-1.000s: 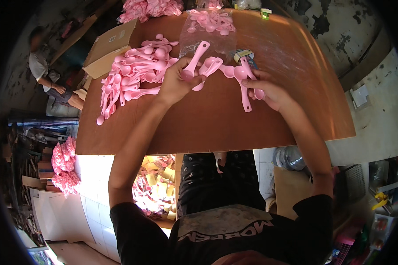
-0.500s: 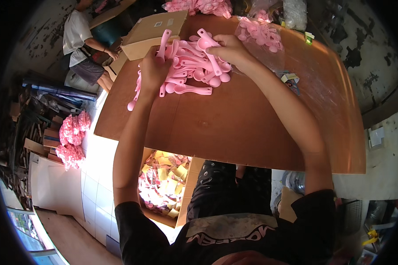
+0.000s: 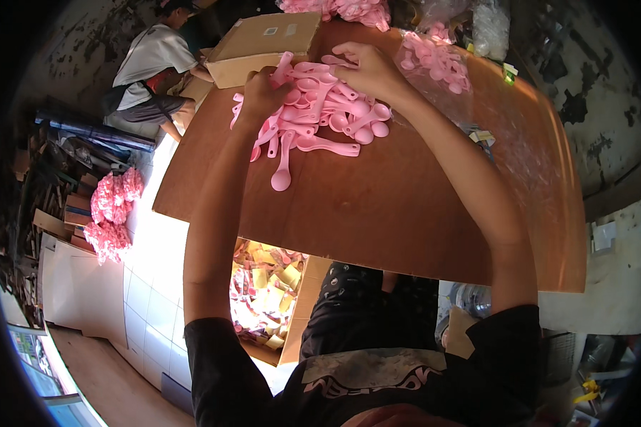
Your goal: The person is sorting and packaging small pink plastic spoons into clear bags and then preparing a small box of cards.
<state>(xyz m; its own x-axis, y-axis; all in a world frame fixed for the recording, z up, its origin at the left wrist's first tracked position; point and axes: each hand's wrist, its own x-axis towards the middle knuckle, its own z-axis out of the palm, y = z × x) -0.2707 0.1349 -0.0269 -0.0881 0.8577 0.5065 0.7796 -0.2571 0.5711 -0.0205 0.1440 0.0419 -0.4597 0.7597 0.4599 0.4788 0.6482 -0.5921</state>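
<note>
A heap of pink plastic measuring spoons [image 3: 310,107] lies on the brown tabletop [image 3: 335,206]. At the heap's left side, my left hand [image 3: 265,94] is closed, with a pink spoon [image 3: 283,66] sticking up beside its thumb and fingers. My right hand [image 3: 372,71] is over the far right part of the heap, thumb and fingers pinching another pink spoon [image 3: 340,62] that points left. One loose spoon [image 3: 281,176] lies bowl-end toward me at the near edge of the heap.
A closed cardboard box [image 3: 263,46] stands behind the heap. Clear bags of pink spoons [image 3: 434,62] lie at the far right. Below the table edge sits an open carton [image 3: 292,313] of small packets. A person [image 3: 153,67] crouches at far left, near pink bundles [image 3: 110,213].
My right hand no longer holds the spoons crossed over the heap and now pinches one spoon. A spoon now lies at the heap's near edge. The other person has bent lower.
</note>
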